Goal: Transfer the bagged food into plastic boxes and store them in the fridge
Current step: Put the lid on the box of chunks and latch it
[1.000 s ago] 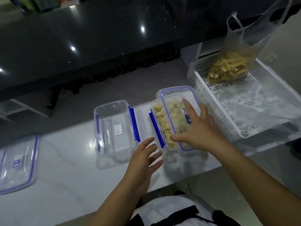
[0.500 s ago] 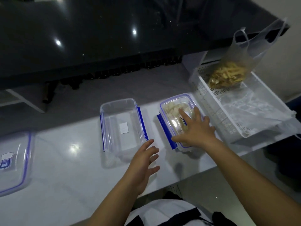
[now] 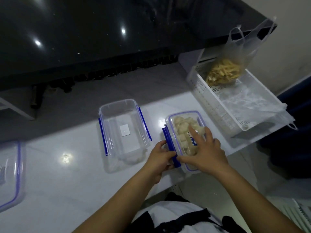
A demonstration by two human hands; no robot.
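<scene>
At the left edge of the frame a clear lid (image 3: 10, 174) with a blue seal line is cut off, its label blurred. The filled box (image 3: 183, 138), clear plastic with rounded corners, sits at centre right on the glossy white counter (image 3: 67, 190); pale chunks of food show through its lid, though their kind is hard to make out. The right hand (image 3: 203, 155) lies flat on that lid with fingers spread and straight, covering the near half and most of the blue label. The left hand (image 3: 159, 158) curls round the box's blue side clasp (image 3: 170, 145), fingertips hidden behind it. Just to the left stands an empty box (image 3: 123, 128), transparent, with blue clasps folded out on both long sides. At upper right a white perforated basket (image 3: 218, 105) holds a thin translucent bag (image 3: 225, 71) of yellowish strips and crumpled clear plastic. A dark polished surface (image 3: 84, 39) fills the top of the frame.
</scene>
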